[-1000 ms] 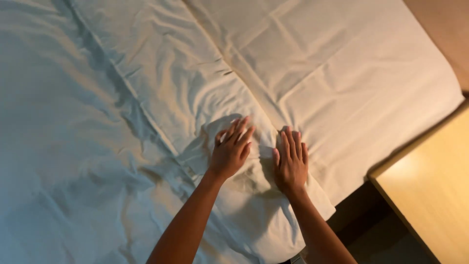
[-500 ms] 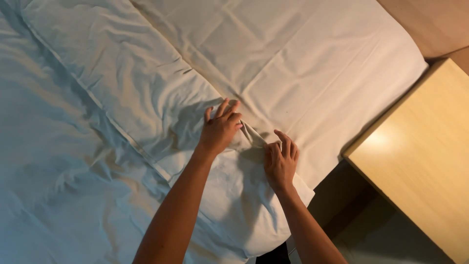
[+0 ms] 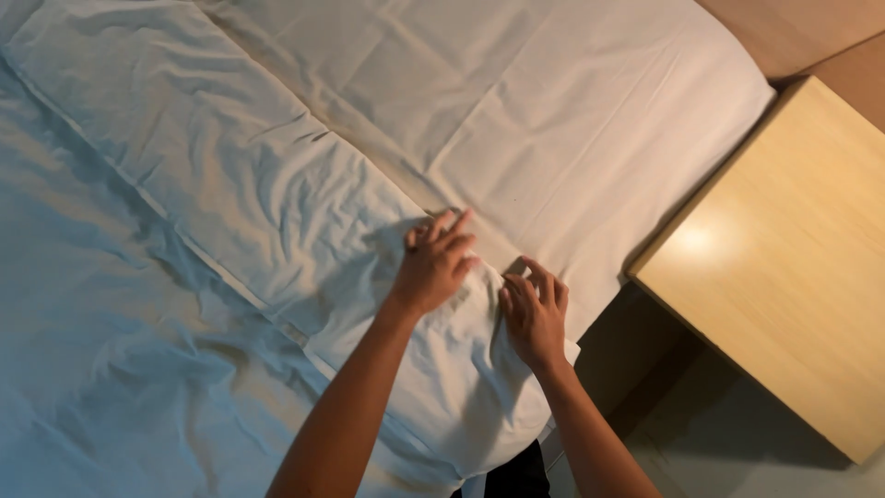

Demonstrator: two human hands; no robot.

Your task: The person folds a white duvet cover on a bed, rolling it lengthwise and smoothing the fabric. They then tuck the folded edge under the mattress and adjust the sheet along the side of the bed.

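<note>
- The left hand (image 3: 431,266) lies palm down on the folded-back band of the top sheet (image 3: 277,212), near the bed's edge. Its fingers are spread a little and stretched forward, flat on the cloth; they grip nothing.
- The right hand (image 3: 535,309) rests just beside it, to the right, at the band's end. Its fingers are bent and close together, tips pressed into the cloth; whether they pinch a fold I cannot tell.
- The two hands are near each other but apart, with a small ridge of cloth between them.
- The sheet runs aslant across the bed, from the upper left down to the near edge, wrinkled about the hands.
- A smoother white fitted sheet (image 3: 572,111) covers the mattress beyond the band.
- A light wooden nightstand (image 3: 784,267) stands right of the bed, apart from it.
</note>
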